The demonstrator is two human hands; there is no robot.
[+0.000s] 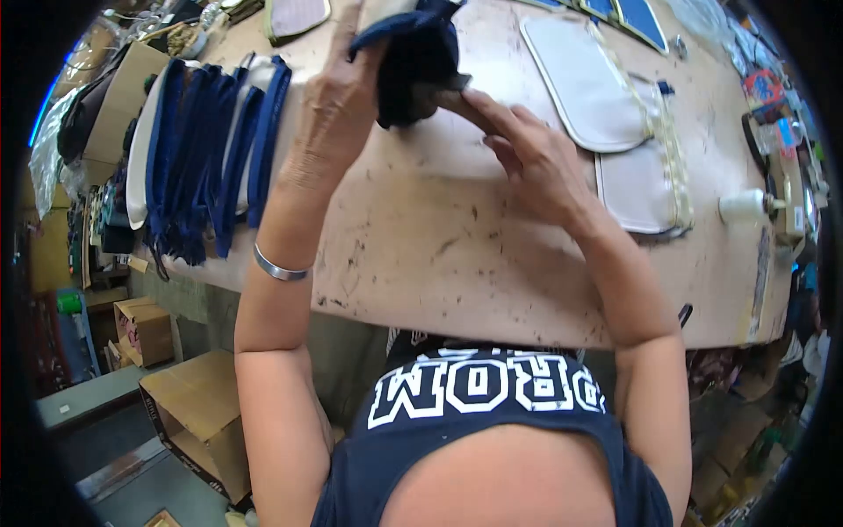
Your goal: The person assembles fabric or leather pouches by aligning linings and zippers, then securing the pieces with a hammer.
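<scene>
A dark blue fabric piece, folded or bunched with a black inside, is held up over the far part of the table. My left hand grips it from the left side; some of its fingers are hidden behind the cloth or cut off by the frame's top. On the other side, my right hand has its fingers closed at the cloth's lower right corner, where a small dark edge sticks out. The fabric's exact kind cannot be made out.
A row of dark blue and white fabric pieces stands at the left. Pale panels with yellowish edging lie at the right, near a white thread spool. Cardboard boxes sit below the table on the left.
</scene>
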